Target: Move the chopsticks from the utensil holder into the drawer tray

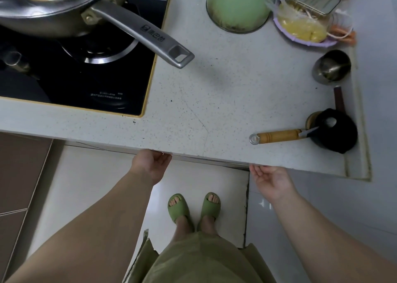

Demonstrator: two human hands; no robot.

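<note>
In the head view, the person is standing at a speckled white countertop (214, 93), both bare forearms reaching up and forward to its front edge. The left hand (151, 163) is tucking its fingers under that edge, palm turned inward and wrist bent; the fingertips are hidden beneath the lip, so what they are gripping, if anything, cannot be told. The right hand (271, 180) is hovering just below the edge farther right, palm up, fingers loosely curled and spread, holding nothing. A thin metal strip (210, 159) is showing along the underside between the two hands.

No chopsticks can be made out for certain. A black holder (337, 132) is lying at the right side of the counter, with a wooden-handled tool (279, 136) poking into it and a dark stick (339, 99) rising behind it. A steel cup (332, 67) is standing farther back, well apart from both hands. A pan (64, 9) is sitting on the black cooktop (120, 85) at left, its handle jutting over the counter. Green slippers (193, 207) are showing on the floor below.
</note>
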